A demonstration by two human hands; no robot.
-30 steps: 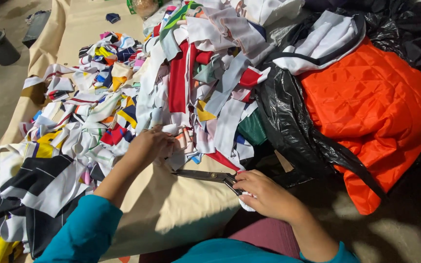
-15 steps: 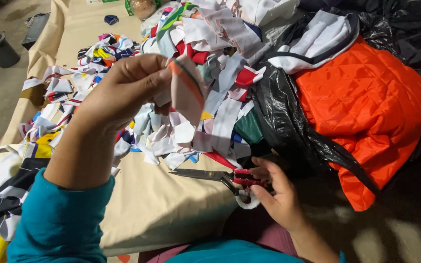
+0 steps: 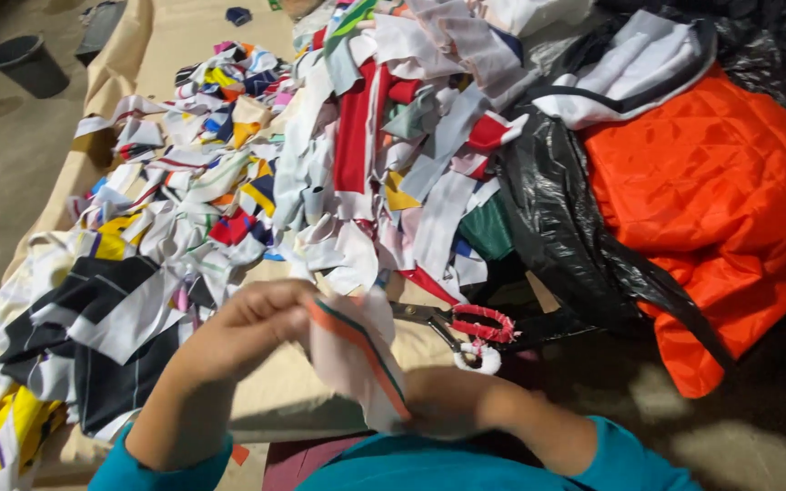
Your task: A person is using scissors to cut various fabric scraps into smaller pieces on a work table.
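Observation:
My left hand (image 3: 252, 327) and my right hand (image 3: 452, 405) both hold a white fabric strip with an orange and dark stripe (image 3: 357, 359), stretched between them close to my body. The right hand is partly hidden behind the strip. Scissors with red-wrapped handles (image 3: 461, 325) lie untouched on the tan sheet (image 3: 175, 36), just beyond my right hand. A big pile of mixed fabric scraps (image 3: 393, 155) sits behind them.
An orange quilted fabric (image 3: 711, 200) and black plastic bags (image 3: 557, 227) fill the right side. Flattened scraps (image 3: 166, 227) spread over the left of the sheet. A dark bucket (image 3: 29, 64) stands on the floor at far left.
My left hand lowered the strip from up near the pile toward my body. My right hand let go of the scissors and took the strip's other end.

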